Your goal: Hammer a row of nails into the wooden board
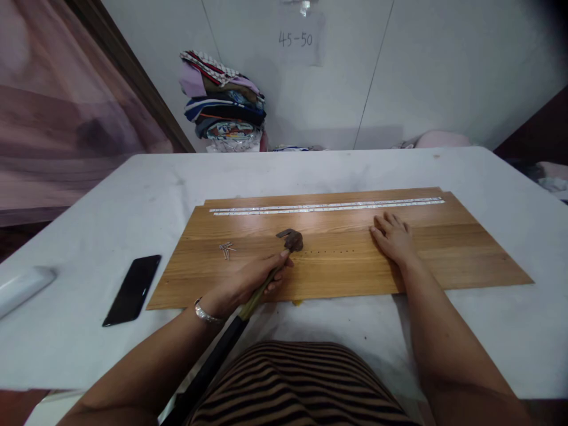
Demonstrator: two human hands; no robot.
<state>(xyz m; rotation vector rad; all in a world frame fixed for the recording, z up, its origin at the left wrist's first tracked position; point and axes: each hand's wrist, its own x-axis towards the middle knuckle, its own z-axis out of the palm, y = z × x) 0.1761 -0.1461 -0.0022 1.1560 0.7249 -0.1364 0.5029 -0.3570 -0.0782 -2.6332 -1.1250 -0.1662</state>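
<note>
My left hand [270,273] is wrapped round the upper handle of a claw hammer [293,240], close below its head. The dark, rusty head is over the wooden board [337,275], its claw pointing left; whether it touches the wood I cannot tell. My right hand [394,235] lies flat on the board, fingers spread, holding nothing. Between the hammer and that hand runs a row of small dark dots [331,251], perhaps nail heads. Several loose nails [227,248] lie in a little heap left of the hammer.
Two white marked strips [328,207] run along the board's far side. On the white table [177,177] a black phone [133,290] lies left of the board, with a white rounded object [26,287] farther left. Folded cloths [224,103] are stacked beyond the table's far edge.
</note>
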